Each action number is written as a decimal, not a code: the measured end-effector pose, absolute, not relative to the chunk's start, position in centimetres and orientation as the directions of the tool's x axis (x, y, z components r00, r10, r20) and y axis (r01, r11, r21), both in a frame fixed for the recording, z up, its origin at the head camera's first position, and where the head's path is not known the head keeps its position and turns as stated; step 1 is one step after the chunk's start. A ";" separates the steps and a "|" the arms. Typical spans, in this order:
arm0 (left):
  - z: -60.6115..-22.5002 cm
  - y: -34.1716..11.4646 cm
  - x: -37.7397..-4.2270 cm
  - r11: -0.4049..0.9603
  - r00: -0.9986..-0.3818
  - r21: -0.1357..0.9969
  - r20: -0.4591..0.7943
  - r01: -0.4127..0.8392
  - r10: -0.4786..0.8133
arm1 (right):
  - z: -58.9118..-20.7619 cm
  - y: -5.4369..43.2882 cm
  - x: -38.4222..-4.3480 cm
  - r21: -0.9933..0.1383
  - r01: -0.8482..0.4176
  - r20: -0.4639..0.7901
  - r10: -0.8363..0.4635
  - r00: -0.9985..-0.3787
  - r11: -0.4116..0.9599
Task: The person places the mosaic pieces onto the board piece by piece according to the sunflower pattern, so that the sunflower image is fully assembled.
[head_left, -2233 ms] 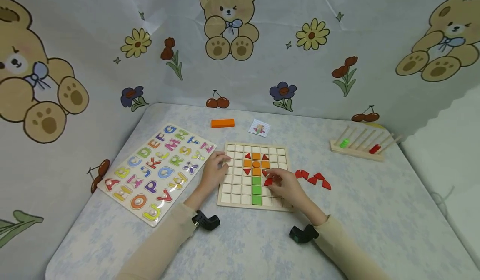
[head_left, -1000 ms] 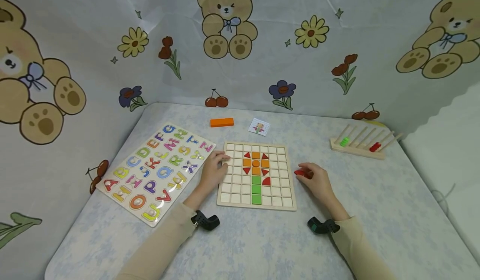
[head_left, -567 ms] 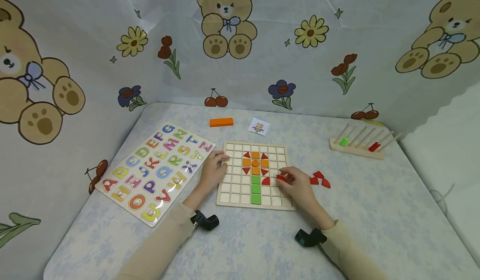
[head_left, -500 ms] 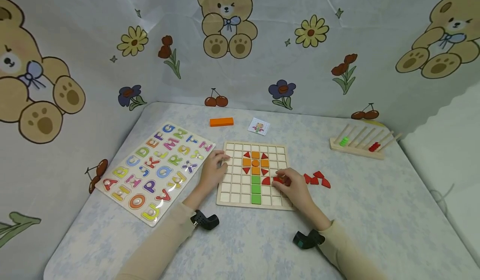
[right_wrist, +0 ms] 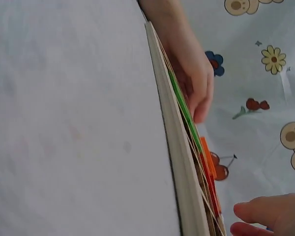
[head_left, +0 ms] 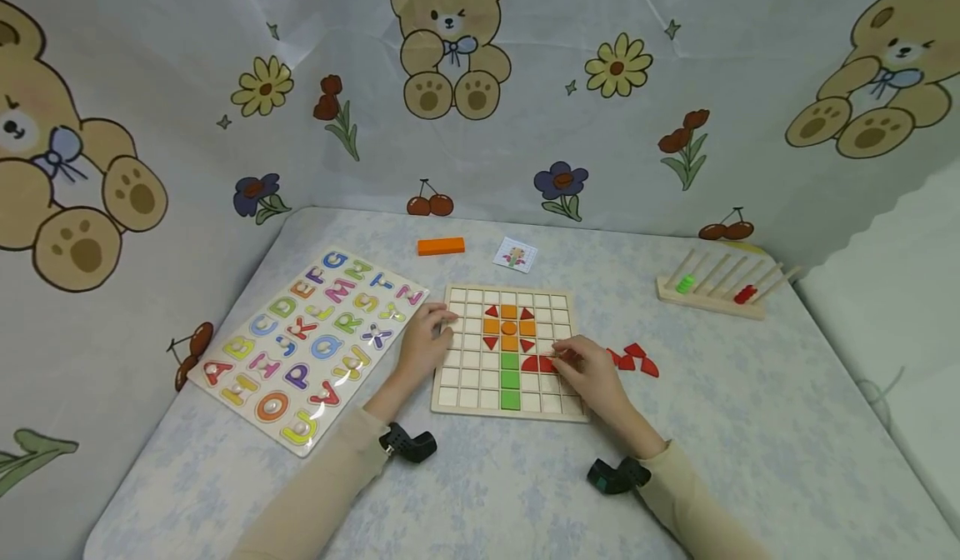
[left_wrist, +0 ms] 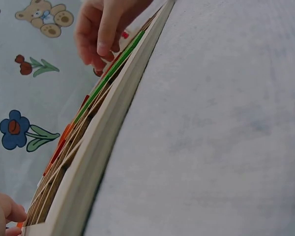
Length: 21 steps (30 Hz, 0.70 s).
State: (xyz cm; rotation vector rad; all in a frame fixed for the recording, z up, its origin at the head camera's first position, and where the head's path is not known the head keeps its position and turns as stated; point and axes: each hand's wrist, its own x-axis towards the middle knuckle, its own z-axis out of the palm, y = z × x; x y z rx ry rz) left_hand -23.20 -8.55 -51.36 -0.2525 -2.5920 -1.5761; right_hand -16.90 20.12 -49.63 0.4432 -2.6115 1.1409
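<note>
A square wooden grid board (head_left: 467,378) lies on the table with orange, green and red pieces set in its cells. My left hand (head_left: 424,345) rests at the board's left edge, its fingertips touching the frame. My right hand (head_left: 592,374) is over the board's right side, its fingertips beside a red quarter-round piece (head_left: 547,365). That piece lies in a cell next to another red quarter-round piece (head_left: 529,364). In the right wrist view, the thumb and finger of the right hand (right_wrist: 273,214) are apart, with nothing seen between them.
Several loose red pieces (head_left: 636,358) lie right of the board. An alphabet peg puzzle (head_left: 311,347) lies on the left. Behind the board are an orange block (head_left: 441,247) and a small picture card (head_left: 515,255). A wooden peg rack (head_left: 712,297) with beads stands at back right.
After setting one red quarter-round piece, my right hand went to the loose pieces and brought back another, now in the cell to its right, and let go. The left hand stays at the board's edge.
</note>
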 end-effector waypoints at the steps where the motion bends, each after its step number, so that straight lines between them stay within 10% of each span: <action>1: -51.4 -8.5 -23.2 0.450 -0.982 0.873 0.164 0.187 0.090 | -49.4 20.7 -17.0 -0.662 -0.341 0.331 -0.148 -0.932 0.667; 9: -51.3 -8.6 -23.0 0.457 -0.982 0.870 0.160 0.186 0.095 | -48.1 25.5 -16.4 -0.541 -0.111 0.193 -0.006 -0.981 0.834; 21: -51.3 -8.5 -23.2 0.464 -0.986 0.870 0.138 0.164 0.090 | -48.6 25.6 -16.4 -0.551 -0.187 0.211 -0.081 -0.974 0.813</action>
